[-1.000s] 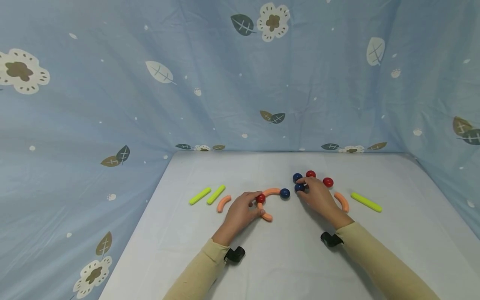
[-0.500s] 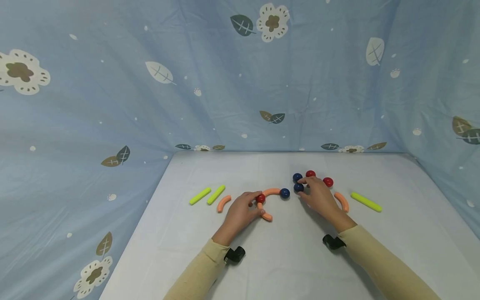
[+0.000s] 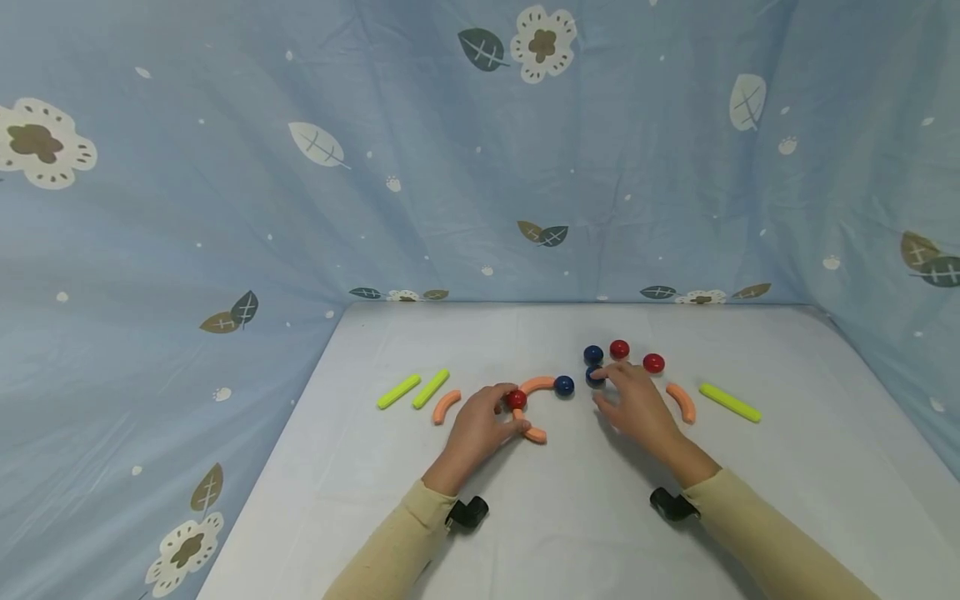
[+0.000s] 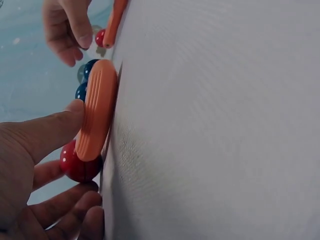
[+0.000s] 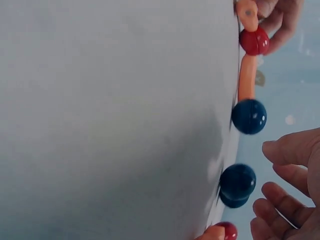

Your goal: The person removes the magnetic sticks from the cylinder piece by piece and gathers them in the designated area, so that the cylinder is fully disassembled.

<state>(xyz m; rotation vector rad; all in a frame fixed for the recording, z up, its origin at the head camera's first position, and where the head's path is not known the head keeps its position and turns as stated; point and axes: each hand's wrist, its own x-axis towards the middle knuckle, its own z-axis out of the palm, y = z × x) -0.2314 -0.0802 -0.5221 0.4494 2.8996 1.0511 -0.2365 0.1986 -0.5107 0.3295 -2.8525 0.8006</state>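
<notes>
My left hand [image 3: 480,423] holds a joined piece of curved orange rods and balls on the white table. Its thumb presses the near orange rod [image 4: 97,112], while its fingers lie around the red ball [image 3: 517,400]. From that ball a second orange rod [image 3: 538,384] runs to a blue ball [image 3: 564,385]. Over to the right, my right hand [image 3: 636,407] hovers with relaxed, spread fingers beside a loose blue ball [image 5: 238,181]. In the right wrist view a gap shows between its fingertips and that ball. Another blue ball [image 3: 593,355] sits just behind.
Two red balls [image 3: 653,362] lie behind the right hand. A curved orange rod [image 3: 681,403] and a straight yellow-green rod [image 3: 730,402] are at right. On the left lie two yellow-green rods [image 3: 431,389] and another orange rod [image 3: 447,407]. A patterned blue cloth [image 3: 420,208] stands behind the table.
The right hand has loosened its fingers from the near blue ball and drawn back slightly. The left hand's joined piece has turned a little, its blue ball shifting slightly left.
</notes>
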